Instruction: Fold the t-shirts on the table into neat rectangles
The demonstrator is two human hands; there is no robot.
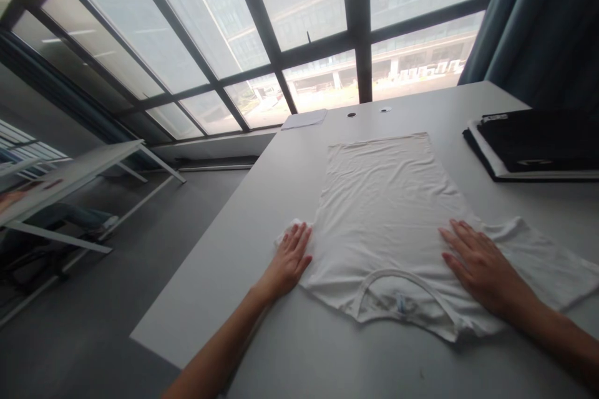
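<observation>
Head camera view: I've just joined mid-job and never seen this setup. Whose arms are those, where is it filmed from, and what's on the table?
There is no machine here. The arms belong to a person wearing a camera on the head, which looks forward and down, so you see roughly what they see. A white T-shirt lies spread on the grey table, collar nearest the person. The left hand rests flat on the bunched sleeve at that side, and the right hand lies flat near the other shoulder. Neither has a grip on anything; the fingers are open. A black folder sits at the right, and a sheet of paper lies by the window.
</observation>
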